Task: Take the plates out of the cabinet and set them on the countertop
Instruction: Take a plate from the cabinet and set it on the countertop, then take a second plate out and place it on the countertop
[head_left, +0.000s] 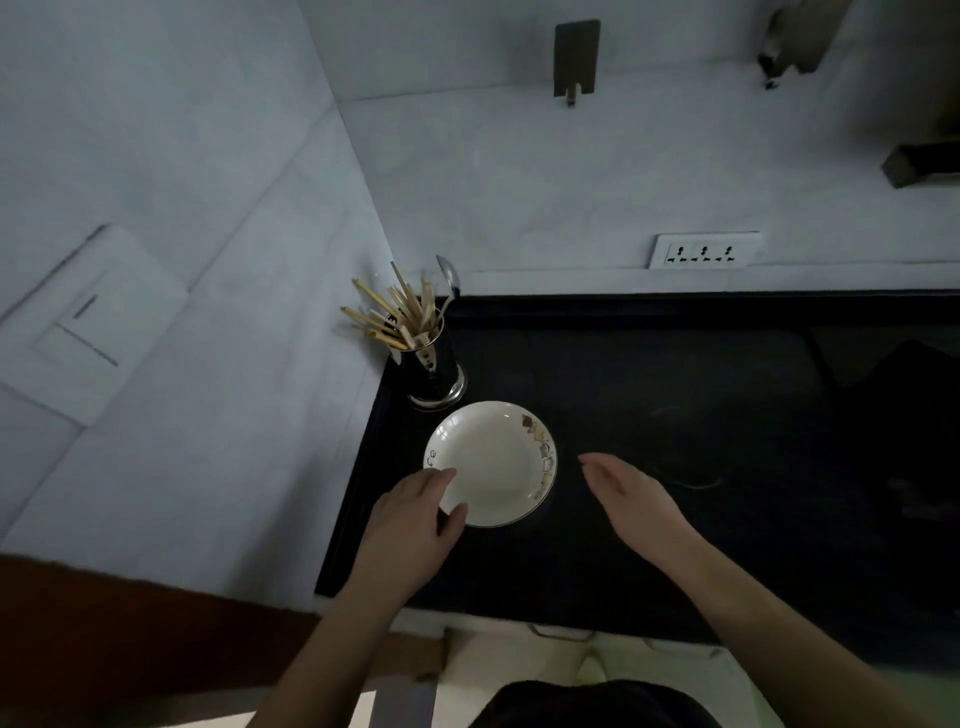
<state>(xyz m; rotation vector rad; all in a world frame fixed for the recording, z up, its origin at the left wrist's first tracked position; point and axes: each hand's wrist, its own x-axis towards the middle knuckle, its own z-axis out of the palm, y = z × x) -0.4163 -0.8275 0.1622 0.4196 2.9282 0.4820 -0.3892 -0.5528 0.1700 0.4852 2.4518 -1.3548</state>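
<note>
Both hands are reaching out over the dark countertop (675, 395), one on each side of a white plate (491, 462). The left hand (415, 525) is lying at the plate's near-left edge, its fingertips (445, 474) and thumb overlapping the rim; whether it is pinching the rim or only touching it cannot be told, though the fingers are looking fairly straight and relaxed. The right hand (631, 501) is hovering just right of the plate, apart from it, palm turned inward, fingers straight and together, grasping nothing. The plate is sitting upright and flat on the countertop near its left end, between the two hands, showing a gold-brown pattern along its right rim and some small lettering on its left rim. Just beyond the plate, in the far-left corner of the countertop, a shiny metal holder (434, 371) is standing, bristling with wooden chopsticks (389, 317) and a spoon (449, 275). On the pale wall (519, 182) at the far side, a white socket strip (702, 250) is sitting to the right, and a small dark hook plate (575, 60) is hanging higher up. A brown surface (130, 623) is showing at the near left, below the countertop's level.
</note>
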